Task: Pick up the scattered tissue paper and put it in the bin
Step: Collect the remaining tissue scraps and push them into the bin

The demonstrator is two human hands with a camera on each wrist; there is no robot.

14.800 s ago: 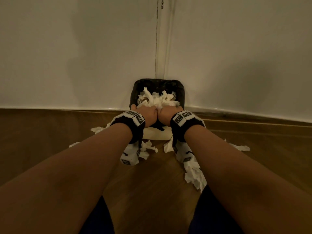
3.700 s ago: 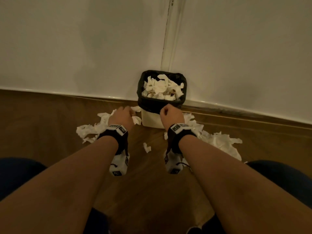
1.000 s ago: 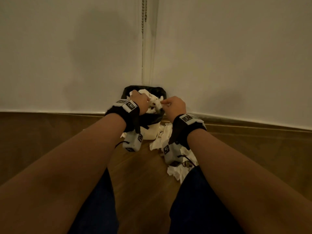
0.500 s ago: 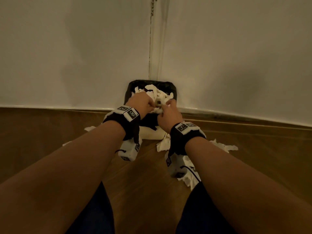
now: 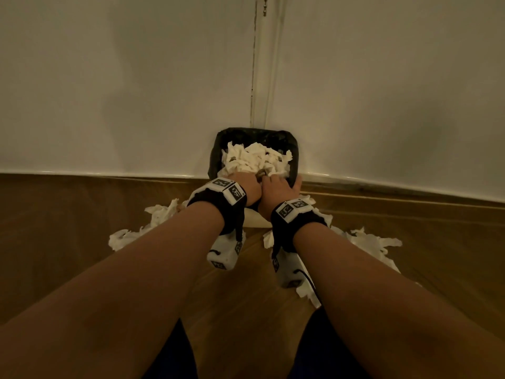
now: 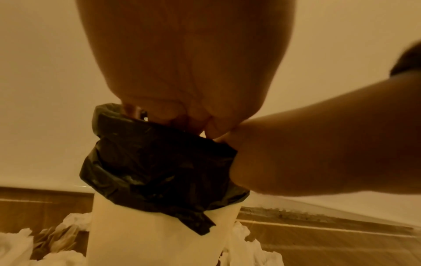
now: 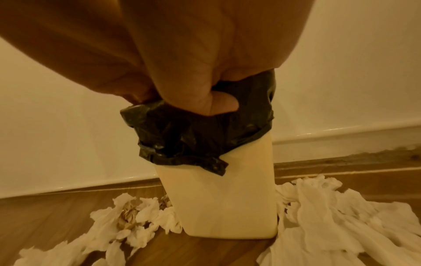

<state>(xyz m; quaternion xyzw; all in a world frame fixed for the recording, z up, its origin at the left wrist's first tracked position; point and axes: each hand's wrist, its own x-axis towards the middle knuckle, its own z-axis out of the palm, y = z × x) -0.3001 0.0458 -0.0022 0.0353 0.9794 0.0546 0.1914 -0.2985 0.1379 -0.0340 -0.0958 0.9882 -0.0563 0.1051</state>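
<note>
A small white bin (image 5: 252,220) with a black liner (image 5: 218,138) stands on the floor against the wall, heaped with white tissue paper (image 5: 254,157). Both my hands are pushed into the near side of that heap, side by side and touching. My left hand (image 5: 246,187) and right hand (image 5: 276,190) have their fingers curled down into the tissue, with the tips hidden. From the left wrist I see my palm (image 6: 182,63) above the liner (image 6: 159,162). In the right wrist view one fingertip (image 7: 224,103) lies outside against the liner (image 7: 193,135). Loose tissue lies on the floor to the left (image 5: 155,217) and right (image 5: 366,239) of the bin.
The bin sits close to pale wall panels (image 5: 136,77), and a thin chain (image 5: 264,6) hangs above it. The floor (image 5: 246,296) is brown wood. Crumpled tissue (image 7: 136,212) hugs the bin's base on both sides. My dark-clad knees (image 5: 169,359) frame the bottom of the head view.
Half a second ago my hands held tissue just above the bin. They have since dropped down into the heap at the near rim, pushing the tissue in.
</note>
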